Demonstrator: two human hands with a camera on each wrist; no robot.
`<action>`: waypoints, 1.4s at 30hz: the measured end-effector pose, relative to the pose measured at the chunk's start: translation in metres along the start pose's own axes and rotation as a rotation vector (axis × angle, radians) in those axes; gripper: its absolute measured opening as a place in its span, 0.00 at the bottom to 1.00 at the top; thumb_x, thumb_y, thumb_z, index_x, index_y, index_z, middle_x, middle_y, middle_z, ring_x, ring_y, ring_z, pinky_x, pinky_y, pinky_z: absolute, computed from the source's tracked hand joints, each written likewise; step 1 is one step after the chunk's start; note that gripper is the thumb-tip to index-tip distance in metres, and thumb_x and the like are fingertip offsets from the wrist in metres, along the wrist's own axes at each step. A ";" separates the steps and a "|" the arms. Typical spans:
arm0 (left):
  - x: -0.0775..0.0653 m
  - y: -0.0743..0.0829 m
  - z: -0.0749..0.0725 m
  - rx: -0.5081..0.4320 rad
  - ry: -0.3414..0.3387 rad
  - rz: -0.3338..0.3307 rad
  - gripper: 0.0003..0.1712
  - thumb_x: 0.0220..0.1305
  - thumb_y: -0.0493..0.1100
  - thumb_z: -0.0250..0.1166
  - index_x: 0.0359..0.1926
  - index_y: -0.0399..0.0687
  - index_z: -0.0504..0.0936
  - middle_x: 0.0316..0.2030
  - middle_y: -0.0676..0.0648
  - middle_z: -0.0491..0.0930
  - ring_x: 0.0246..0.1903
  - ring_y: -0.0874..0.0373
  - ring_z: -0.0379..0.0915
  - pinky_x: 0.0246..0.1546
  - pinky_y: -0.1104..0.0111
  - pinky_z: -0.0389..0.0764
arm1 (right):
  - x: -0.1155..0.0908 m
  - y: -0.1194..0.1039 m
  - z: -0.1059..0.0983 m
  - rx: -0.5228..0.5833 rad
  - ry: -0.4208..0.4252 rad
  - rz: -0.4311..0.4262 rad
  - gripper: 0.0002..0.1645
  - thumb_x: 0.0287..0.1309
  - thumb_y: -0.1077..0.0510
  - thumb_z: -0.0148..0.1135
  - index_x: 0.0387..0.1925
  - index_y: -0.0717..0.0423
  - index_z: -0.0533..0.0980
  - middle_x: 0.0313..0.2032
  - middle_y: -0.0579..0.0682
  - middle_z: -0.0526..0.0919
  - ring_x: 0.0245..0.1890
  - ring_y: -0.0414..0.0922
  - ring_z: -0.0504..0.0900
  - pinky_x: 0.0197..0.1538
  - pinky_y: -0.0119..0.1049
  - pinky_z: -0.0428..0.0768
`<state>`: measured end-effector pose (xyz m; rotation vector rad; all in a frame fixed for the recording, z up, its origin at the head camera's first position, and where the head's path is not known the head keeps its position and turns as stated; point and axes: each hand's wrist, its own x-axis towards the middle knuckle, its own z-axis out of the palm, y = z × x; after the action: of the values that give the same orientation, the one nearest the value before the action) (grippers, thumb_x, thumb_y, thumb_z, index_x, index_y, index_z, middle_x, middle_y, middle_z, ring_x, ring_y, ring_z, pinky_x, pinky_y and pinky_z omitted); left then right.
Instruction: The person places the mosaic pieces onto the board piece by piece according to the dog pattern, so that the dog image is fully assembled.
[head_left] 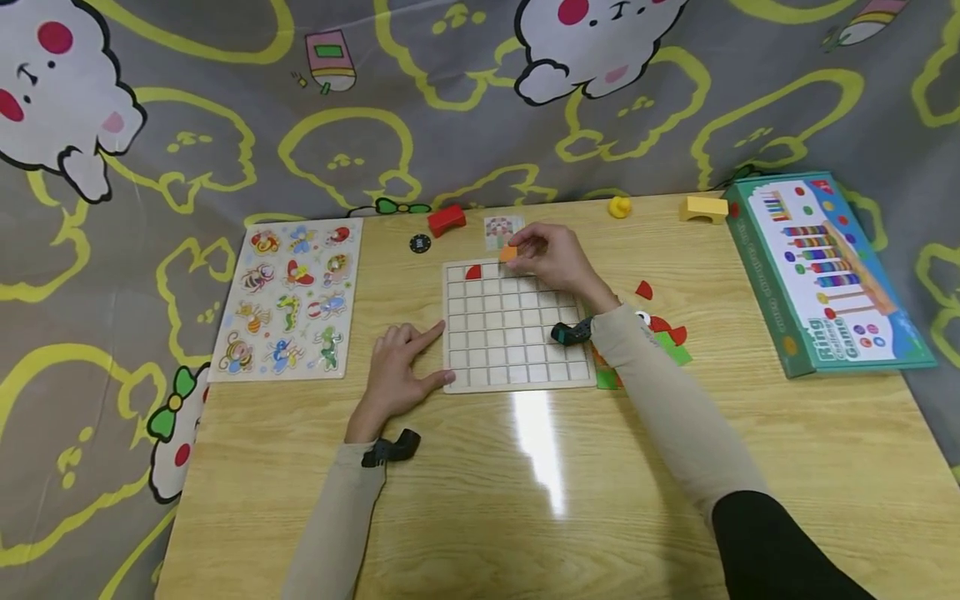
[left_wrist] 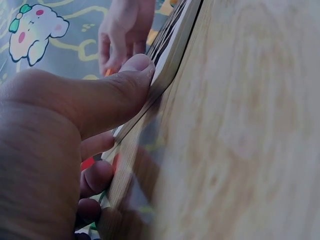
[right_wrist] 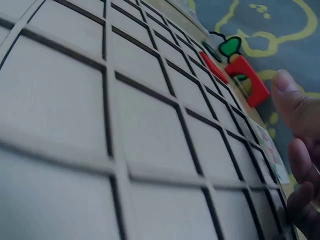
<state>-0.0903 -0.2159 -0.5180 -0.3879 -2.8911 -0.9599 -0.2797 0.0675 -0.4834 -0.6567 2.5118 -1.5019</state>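
A wooden grid board (head_left: 495, 337) lies on the table, with a red quarter-circle tile (head_left: 473, 272) in its top row. My right hand (head_left: 555, 258) pinches a small orange tile (head_left: 508, 253) over the board's far edge. Just beyond is a small picture card (head_left: 501, 229). My left hand (head_left: 397, 371) touches the board's left edge, thumb and index finger stretched out. The left wrist view shows its thumb (left_wrist: 130, 82) against the board's rim. In the right wrist view my right fingers (right_wrist: 300, 110) are at the right border, and the orange tile cannot be seen.
Loose red and green tiles (head_left: 675, 348) lie right of the board, partly under my right forearm. An insect puzzle board (head_left: 288, 300) lies left; a game box (head_left: 832, 275) lies right. Along the back are a red block (head_left: 447, 220), black disc (head_left: 420, 243), yellow duck (head_left: 619, 207) and yellow block (head_left: 703, 209).
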 end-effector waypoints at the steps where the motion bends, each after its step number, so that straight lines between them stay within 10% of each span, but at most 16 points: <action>1: 0.000 0.000 0.000 -0.002 0.000 0.001 0.46 0.51 0.65 0.73 0.70 0.61 0.71 0.35 0.51 0.67 0.35 0.56 0.54 0.41 0.62 0.54 | 0.002 -0.001 0.004 -0.018 -0.006 -0.006 0.19 0.48 0.54 0.78 0.43 0.52 0.82 0.39 0.48 0.83 0.35 0.44 0.78 0.41 0.36 0.76; 13: 0.002 -0.001 0.000 0.002 -0.005 -0.008 0.46 0.51 0.65 0.73 0.70 0.63 0.70 0.34 0.51 0.66 0.34 0.57 0.53 0.40 0.63 0.54 | 0.011 -0.012 0.028 -0.262 -0.063 0.034 0.20 0.43 0.48 0.81 0.40 0.46 0.86 0.39 0.47 0.82 0.36 0.44 0.76 0.42 0.40 0.70; 26: 0.002 0.002 0.001 0.005 0.004 -0.007 0.45 0.50 0.65 0.74 0.69 0.62 0.72 0.33 0.53 0.66 0.33 0.56 0.53 0.39 0.63 0.53 | 0.000 -0.009 0.014 -0.152 -0.063 -0.023 0.17 0.50 0.52 0.77 0.43 0.52 0.86 0.41 0.51 0.84 0.38 0.45 0.78 0.44 0.41 0.75; 42: 0.000 0.006 0.004 -0.005 0.011 -0.006 0.46 0.49 0.65 0.74 0.69 0.61 0.72 0.36 0.52 0.69 0.35 0.56 0.55 0.40 0.62 0.55 | -0.111 0.035 -0.127 -0.322 0.112 0.273 0.23 0.57 0.47 0.71 0.51 0.55 0.83 0.41 0.55 0.84 0.38 0.48 0.76 0.41 0.37 0.70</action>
<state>-0.0884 -0.2093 -0.5178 -0.3736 -2.8823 -0.9673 -0.2333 0.2316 -0.4624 -0.2550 2.8187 -1.0819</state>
